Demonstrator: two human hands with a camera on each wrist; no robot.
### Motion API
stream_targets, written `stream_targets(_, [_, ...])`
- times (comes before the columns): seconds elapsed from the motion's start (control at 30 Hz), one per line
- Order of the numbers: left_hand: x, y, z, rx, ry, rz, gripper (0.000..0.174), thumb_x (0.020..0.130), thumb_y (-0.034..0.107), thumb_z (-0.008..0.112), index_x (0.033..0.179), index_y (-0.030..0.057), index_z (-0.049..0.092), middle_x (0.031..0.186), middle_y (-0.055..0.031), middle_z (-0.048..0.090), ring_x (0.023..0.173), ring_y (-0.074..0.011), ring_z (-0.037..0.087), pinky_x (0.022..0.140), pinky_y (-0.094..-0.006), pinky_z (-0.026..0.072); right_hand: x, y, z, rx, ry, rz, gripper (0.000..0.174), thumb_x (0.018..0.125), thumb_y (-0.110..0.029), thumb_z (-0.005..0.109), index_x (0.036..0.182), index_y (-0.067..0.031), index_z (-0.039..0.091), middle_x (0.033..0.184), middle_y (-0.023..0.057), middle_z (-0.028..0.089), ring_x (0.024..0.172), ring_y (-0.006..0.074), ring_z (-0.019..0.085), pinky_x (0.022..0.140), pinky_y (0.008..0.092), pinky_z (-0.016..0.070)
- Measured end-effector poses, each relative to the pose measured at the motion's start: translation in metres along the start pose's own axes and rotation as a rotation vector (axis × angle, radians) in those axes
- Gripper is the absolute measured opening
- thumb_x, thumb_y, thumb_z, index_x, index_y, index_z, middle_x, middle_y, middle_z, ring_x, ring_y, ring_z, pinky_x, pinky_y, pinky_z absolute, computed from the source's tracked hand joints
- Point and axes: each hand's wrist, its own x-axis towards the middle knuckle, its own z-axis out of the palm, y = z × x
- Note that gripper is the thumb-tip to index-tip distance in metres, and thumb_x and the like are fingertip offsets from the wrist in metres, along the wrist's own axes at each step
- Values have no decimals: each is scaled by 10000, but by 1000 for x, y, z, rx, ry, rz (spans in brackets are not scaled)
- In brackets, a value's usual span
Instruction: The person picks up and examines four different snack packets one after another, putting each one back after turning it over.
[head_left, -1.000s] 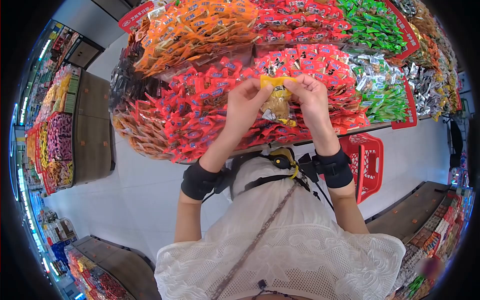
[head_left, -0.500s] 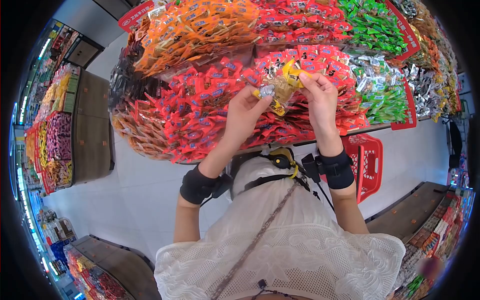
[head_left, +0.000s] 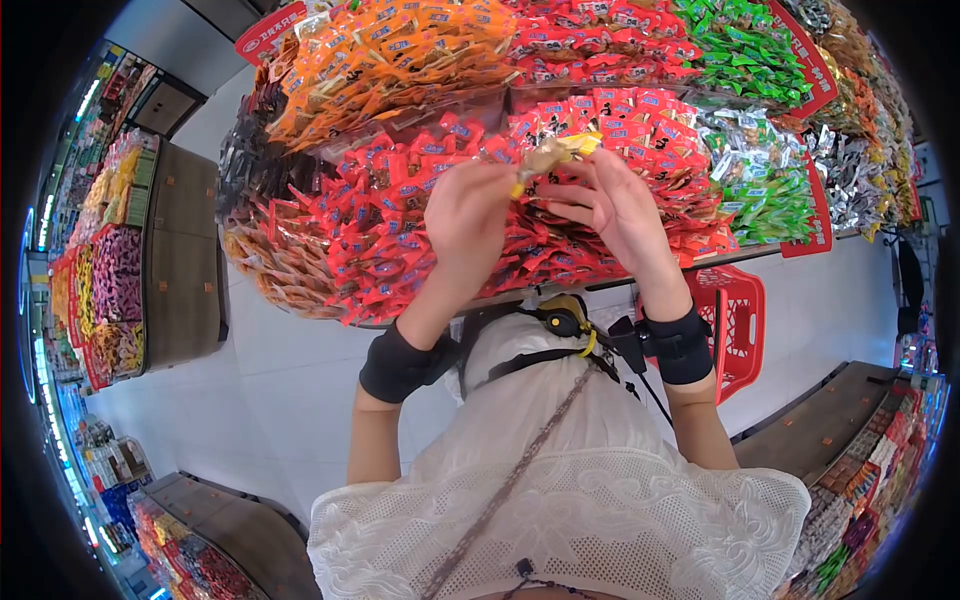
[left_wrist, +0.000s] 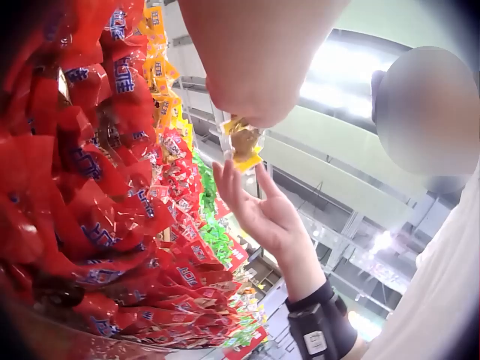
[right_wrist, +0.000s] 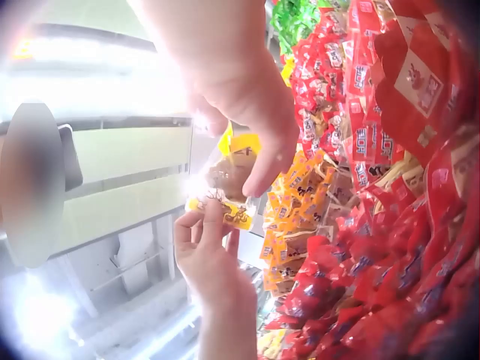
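A small clear snack packet (head_left: 545, 158) with yellow ends and brown contents is held up over the heaped red packets (head_left: 400, 210). My left hand (head_left: 468, 215) pinches one yellow end between thumb and fingers, as the right wrist view shows at the packet (right_wrist: 229, 180). My right hand (head_left: 630, 215) is beside the other yellow end, its fingers spread and fairly straight. In the left wrist view the right hand (left_wrist: 262, 217) has its palm turned up, fingertips close to the packet's yellow end. The back of my left hand (left_wrist: 251, 75) hides part of the packet there.
Orange packets (head_left: 400, 60) lie in the bin behind, green packets (head_left: 755, 60) to the far right. A red shopping basket (head_left: 740, 335) stands below the display edge on the right. Wooden display stands (head_left: 185, 245) with more sweets flank the pale floor (head_left: 270, 400).
The packet was first held upright by both hands, then tilted. Now it is turned more sideways, and the right hand's fingers have opened off its yellow end. The left hand has rotated with it.
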Motion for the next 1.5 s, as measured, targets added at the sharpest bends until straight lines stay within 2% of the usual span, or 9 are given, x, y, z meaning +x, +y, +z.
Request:
stream_targets(0.1, [-2,6,-14,208,-168,325,163,665,31,645,798,119,611,876,5,628,780,-153,580,784,-374,454,5,4,-7,202,-98,126,388,944,-284,402,1194,12,408,1176,155,506,1029,236,561,843,357,487])
stream_targets(0.13, [-2,7,-14,242,-158,425,130,689,86,633,801,151,617,931,30,624,801,-130,569,814,-376,434,4,3,-7,180,-98,116,367,937,-263,423,1187,7,420,1145,135,525,1012,217,567,833,351,492])
stream_targets(0.27, [-15,11,-17,243,-230,510,178,674,128,694,833,177,630,945,39,631,820,-135,562,870,-387,396,-1,2,-5,62,-100,64,343,927,-221,454,1185,5,438,1075,84,570,970,151,579,802,308,503])
stream_targets(0.47, [-30,9,-22,256,-257,520,244,669,189,712,902,202,641,937,70,599,843,-121,551,858,-365,393,-2,2,-8,-11,-124,19,280,918,-165,472,1152,-13,453,1043,76,585,941,141,592,781,317,515])
stream_targets(0.8, [-37,10,-24,262,-186,569,229,650,183,737,862,229,667,916,82,581,823,-108,550,877,-371,365,-4,2,-2,-66,-152,23,256,920,-150,461,1137,-13,455,1086,132,578,957,179,597,777,311,520])
stream_targets(1.0, [-38,11,-27,258,-199,557,220,647,174,739,852,218,671,923,77,580,806,-106,552,877,-370,364,-5,7,-4,-98,-130,15,360,929,-189,427,1234,0,390,1195,226,502,1091,270,531,886,371,470])
stream_targets(1.27, [-35,12,-25,278,-216,449,221,700,155,667,917,191,644,934,59,595,864,-133,564,941,-412,319,-8,5,1,-32,-105,25,320,930,-172,440,1212,-24,420,1119,141,562,989,195,586,795,320,507])
stream_targets(1.4, [-28,13,-28,349,-303,391,218,746,159,590,961,176,623,1061,28,605,969,-139,569,946,-416,316,-8,9,-7,-28,-105,67,365,916,-144,468,1250,-21,387,1166,132,533,1032,188,563,823,306,487])
stream_targets(1.5, [-21,12,-32,304,-288,355,212,762,170,570,967,176,624,1028,25,620,959,-135,571,948,-413,315,-9,12,-1,-259,-20,-114,433,887,-112,516,1282,-19,364,1221,118,494,1087,180,523,863,286,457])
